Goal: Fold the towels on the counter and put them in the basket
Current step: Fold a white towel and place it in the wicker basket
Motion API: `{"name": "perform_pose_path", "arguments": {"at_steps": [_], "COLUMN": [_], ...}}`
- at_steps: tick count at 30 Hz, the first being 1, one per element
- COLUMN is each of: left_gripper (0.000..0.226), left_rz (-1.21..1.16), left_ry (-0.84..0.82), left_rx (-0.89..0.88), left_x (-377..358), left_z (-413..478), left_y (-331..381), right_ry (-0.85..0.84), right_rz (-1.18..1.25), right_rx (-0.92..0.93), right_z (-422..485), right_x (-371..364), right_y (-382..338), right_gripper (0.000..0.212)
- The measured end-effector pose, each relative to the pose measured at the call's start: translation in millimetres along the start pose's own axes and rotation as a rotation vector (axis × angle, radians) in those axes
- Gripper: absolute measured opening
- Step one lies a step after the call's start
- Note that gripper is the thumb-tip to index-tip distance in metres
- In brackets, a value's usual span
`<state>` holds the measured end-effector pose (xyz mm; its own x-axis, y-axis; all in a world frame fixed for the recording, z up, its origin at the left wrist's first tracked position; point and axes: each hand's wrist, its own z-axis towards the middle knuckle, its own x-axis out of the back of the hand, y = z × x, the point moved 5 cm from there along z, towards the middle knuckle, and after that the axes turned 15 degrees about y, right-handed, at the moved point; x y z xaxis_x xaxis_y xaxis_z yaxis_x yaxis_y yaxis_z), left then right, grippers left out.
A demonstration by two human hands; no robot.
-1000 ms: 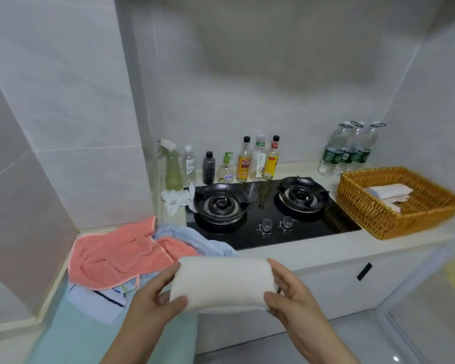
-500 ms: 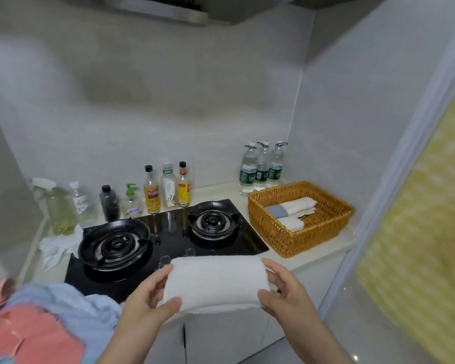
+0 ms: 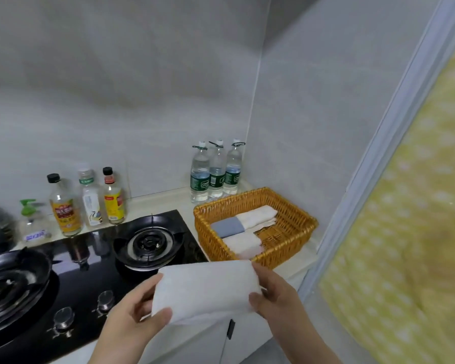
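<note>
Nearest, the left hand (image 3: 132, 311) and right hand (image 3: 276, 298) pinch the ends of a folded white towel (image 3: 205, 290) over the table's (image 3: 168, 203) near edge. This looks like the carrying step. Next, lower it far-right into the wicker basket (image 3: 286, 256), beside the folded towels (image 3: 247, 222).

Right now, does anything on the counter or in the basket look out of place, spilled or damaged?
Nothing stands out. The water bottles and condiment bottles stand upright by the wall, the folded towels lie neatly in the basket, and the left hand and right hand hold the white towel near the counter edge.
</note>
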<state>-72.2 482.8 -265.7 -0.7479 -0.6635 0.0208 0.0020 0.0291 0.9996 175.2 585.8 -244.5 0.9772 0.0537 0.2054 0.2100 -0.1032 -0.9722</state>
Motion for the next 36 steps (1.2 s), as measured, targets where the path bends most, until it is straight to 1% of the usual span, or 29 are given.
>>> {"name": "perform_pose_path", "arguments": {"at_steps": [4,8,12,17,20,22,25,28,29,31,33,36], "left_gripper": [0.063,0.062,0.051,0.036,0.033,0.031,0.031,0.039,0.041,0.043,0.043,0.046], "left_rz": [-0.006,0.007,0.057,0.158,0.233,0.277,0.340,0.419,0.452,0.538,0.575,0.515], "left_ry": [0.023,-0.008,-0.063,-0.019,0.006,0.022,0.100,0.179,0.199,0.247,0.302,0.397], "left_rx": [0.050,0.103,0.128,0.198,0.242,0.281,0.337,0.377,0.380,0.392,0.402,0.386], "left_x": [-58.6,-119.8,-176.4,-228.8,-256.9,-274.3,-289.8,-298.3,-300.3,-303.5,-305.7,-306.1], "left_z": [47.4,90.6,121.5,148.0,160.3,166.4,169.6,165.4,164.2,164.5,167.9,172.3], "left_y": [-16.8,-20.9,-23.4,-38.0,-47.2,-54.0,-64.5,-78.5,-79.0,-78.4,-76.2,-73.4], "right_ry": [-0.002,0.027,0.096,0.047,-0.029,-0.109,-0.229,-0.432,-0.499,-0.602,-0.635,-0.602], "right_rz": [-0.080,-0.155,-0.211,-0.286,-0.341,-0.383,-0.423,-0.495,-0.520,-0.546,-0.549,-0.514], "right_rx": [-0.054,-0.032,-0.075,-0.100,-0.100,-0.097,-0.099,-0.128,-0.134,-0.136,-0.146,-0.148], "right_z": [81.4,146.9,196.2,254.4,290.4,314.8,351.4,376.6,382.0,389.6,398.3,416.6], "right_x": [13.6,34.2,57.9,74.5,78.7,76.9,69.4,55.7,50.6,39.9,30.9,21.5], "right_y": [10.0,6.0,9.4,11.0,13.3,15.3,22.3,35.7,40.2,48.2,56.1,66.1], "right_gripper": [0.055,0.053,0.055,0.055,0.057,0.056,0.060,0.075,0.077,0.075,0.070,0.070]}}
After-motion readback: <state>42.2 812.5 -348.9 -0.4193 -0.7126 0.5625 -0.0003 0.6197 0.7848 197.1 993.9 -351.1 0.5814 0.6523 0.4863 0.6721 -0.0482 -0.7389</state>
